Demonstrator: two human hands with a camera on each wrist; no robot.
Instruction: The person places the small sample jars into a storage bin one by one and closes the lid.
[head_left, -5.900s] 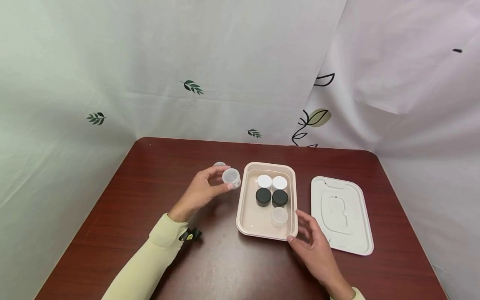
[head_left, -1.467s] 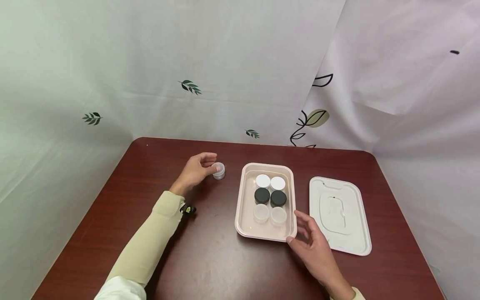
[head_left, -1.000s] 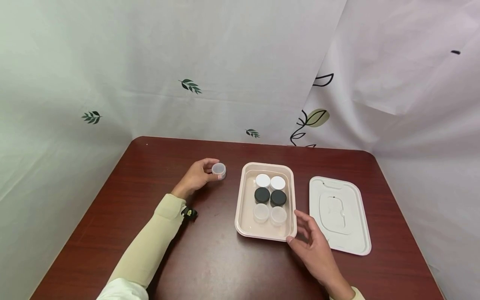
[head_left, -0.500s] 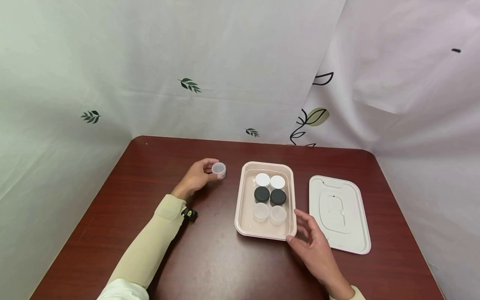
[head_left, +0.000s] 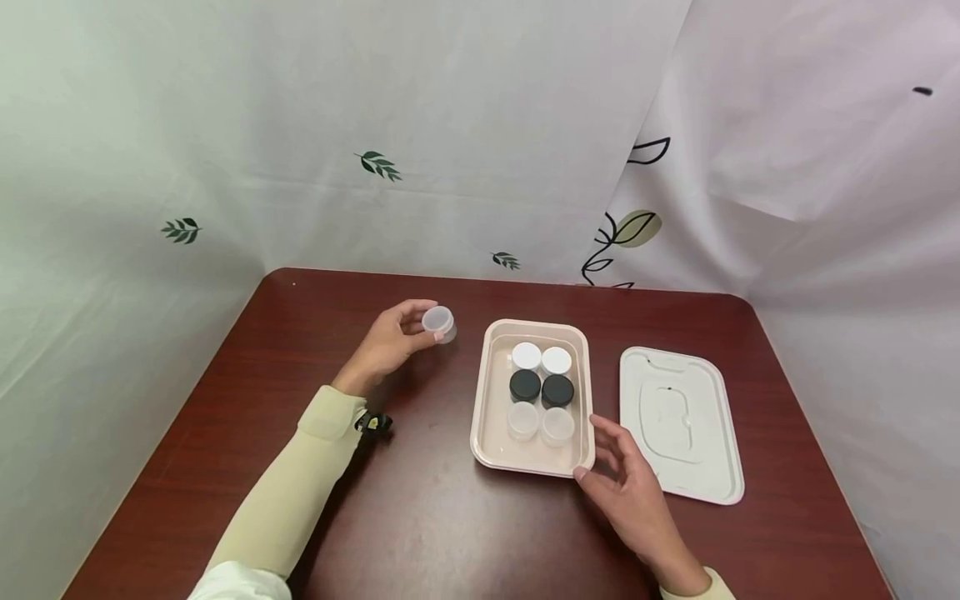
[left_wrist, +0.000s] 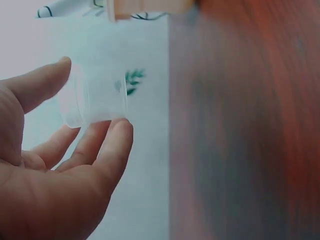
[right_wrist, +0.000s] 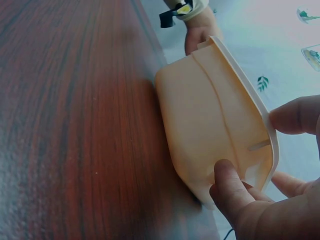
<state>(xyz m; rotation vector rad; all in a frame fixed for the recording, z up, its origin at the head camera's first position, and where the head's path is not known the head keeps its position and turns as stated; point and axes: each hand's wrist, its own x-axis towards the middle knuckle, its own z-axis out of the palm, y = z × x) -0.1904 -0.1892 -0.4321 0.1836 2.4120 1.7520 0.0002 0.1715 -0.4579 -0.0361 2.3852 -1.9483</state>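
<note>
My left hand (head_left: pixel 429 323) pinches a small clear lidded jar (head_left: pixel 439 320) between thumb and fingers, just above the table left of the beige tray (head_left: pixel 489 433). The left wrist view shows the same clear jar (left_wrist: pixel 97 100) on its side between the thumb and fingertips (left_wrist: pixel 117 135). In the tray sit two white-lidded jars (head_left: pixel 527 356), two black-lidded jars (head_left: pixel 525 385) and two clear jars (head_left: pixel 522 420), in pairs. My right hand (head_left: pixel 600 454) rests at the tray's near right corner. Its thumb (right_wrist: pixel 230 187) touches the tray wall (right_wrist: pixel 210 125), the other fingers relaxed.
The tray's white lid (head_left: pixel 682 425) lies flat on the dark red table (head_left: pixel 420 517) to the right of the tray. White cloth with leaf prints hangs behind and along both sides of the table.
A clear jar my left hand held earlier now sits in the tray. The left hand has picked another clear jar off the table and raised it slightly. The right hand has stayed put.
</note>
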